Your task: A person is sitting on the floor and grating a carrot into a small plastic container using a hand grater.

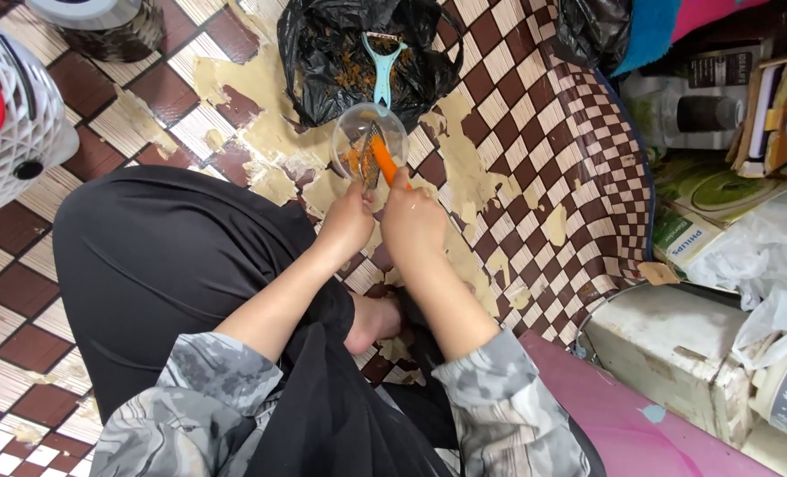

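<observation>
Sitting on the checkered floor (pixel 535 132), a person gripped a carrot (pixel 384 161) in the right hand (pixel 414 221) while the left hand (pixel 347 221) grasped a grater (pixel 371 159) over a clear bowl (pixel 368 141).

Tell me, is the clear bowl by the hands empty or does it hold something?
Not empty. The clear bowl on the floor holds orange shreds on its bottom, and the carrot held by the right hand reaches over it.

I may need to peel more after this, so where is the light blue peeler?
In the head view, the light blue peeler lies top centre on the black plastic bag, just beyond the clear bowl, untouched by either hand.
</observation>
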